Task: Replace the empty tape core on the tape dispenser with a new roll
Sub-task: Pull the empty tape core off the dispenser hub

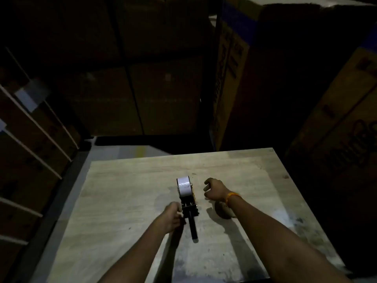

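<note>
A black tape dispenser (190,211) stands on the pale wooden table (122,190), its handle pointing toward me. A white tape roll (184,187) sits in its far end. My left hand (173,217) touches the dispenser's left side near the handle base, fingers curled against it. Just to the right of the roll, my right hand (215,188) hovers with loosely curled fingers that hold nothing; an orange band is on that wrist. A brownish round object (222,210), perhaps the empty core, lies on the table under my right wrist.
Tall stacks of cardboard boxes (336,119) surround the table at the back and right. Strapped boxes (30,139) stand at the left. The scene is dark; a strip of grey floor (114,150) shows beyond the table's far left corner.
</note>
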